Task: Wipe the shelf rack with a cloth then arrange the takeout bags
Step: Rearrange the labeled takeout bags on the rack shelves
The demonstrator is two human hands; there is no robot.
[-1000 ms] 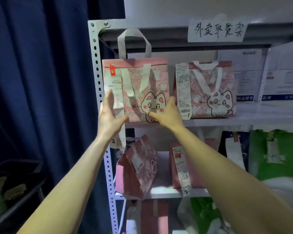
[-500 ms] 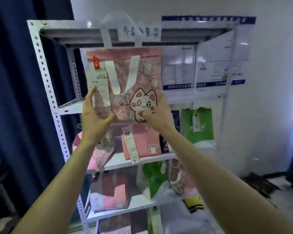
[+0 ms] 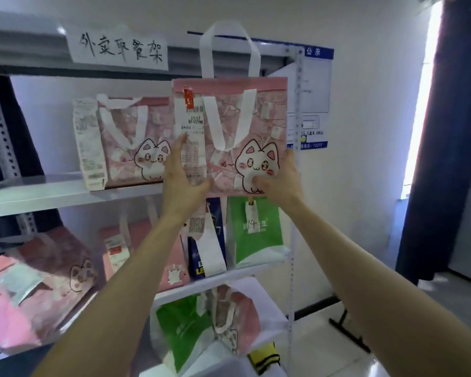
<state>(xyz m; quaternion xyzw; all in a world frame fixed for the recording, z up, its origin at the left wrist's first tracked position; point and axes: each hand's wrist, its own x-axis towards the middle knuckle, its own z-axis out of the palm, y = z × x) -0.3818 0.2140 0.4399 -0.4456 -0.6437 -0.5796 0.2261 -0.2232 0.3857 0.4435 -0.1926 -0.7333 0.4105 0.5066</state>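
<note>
The one head-worn camera looks forward, roughly level, at the shelf rack (image 3: 38,193) from close by.

Grey shelf rack (image 3: 38,194), pink cat bag (image 3: 128,142) on upper shelf, green bag (image 3: 256,235) below

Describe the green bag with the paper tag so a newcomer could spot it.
On the grey shelf rack, look at the level under the held pink cat bag. At its right end stands a green bag; unlike the crumpled green bag lower down, it is upright with a white tag marked 14.
</note>
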